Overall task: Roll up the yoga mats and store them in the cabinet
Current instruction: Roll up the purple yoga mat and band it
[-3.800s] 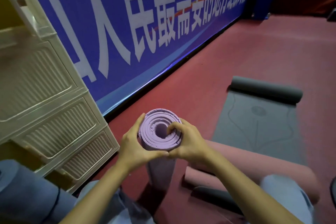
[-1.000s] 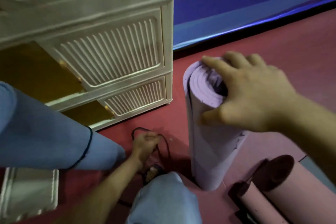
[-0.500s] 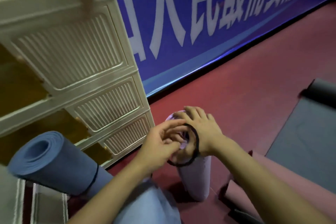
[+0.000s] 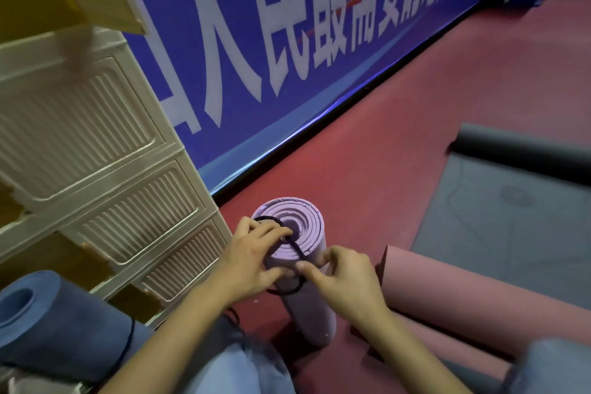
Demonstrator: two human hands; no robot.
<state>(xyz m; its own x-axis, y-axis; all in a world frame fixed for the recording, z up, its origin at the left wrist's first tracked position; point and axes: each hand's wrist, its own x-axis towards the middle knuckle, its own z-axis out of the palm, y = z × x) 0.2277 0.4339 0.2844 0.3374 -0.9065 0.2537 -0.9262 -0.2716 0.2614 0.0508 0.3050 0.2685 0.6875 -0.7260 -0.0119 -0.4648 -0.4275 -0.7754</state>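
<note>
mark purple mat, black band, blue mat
purple mat (image 4: 295,217): head view, spiral top end.
black band (image 4: 300,255): head view, strand crossing the mat's top edge.
blue mat (image 4: 57,323): head view, outer side of roll.

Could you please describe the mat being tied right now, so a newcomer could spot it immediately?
Start at the cream cabinet against the blue banner; just beyond its lowest corner a lilac mat stands upright on the red floor. Both hands work a black elastic band over its spiral top. Unlike the blue mat, pink mat and grey mat, it stands on end.
</note>
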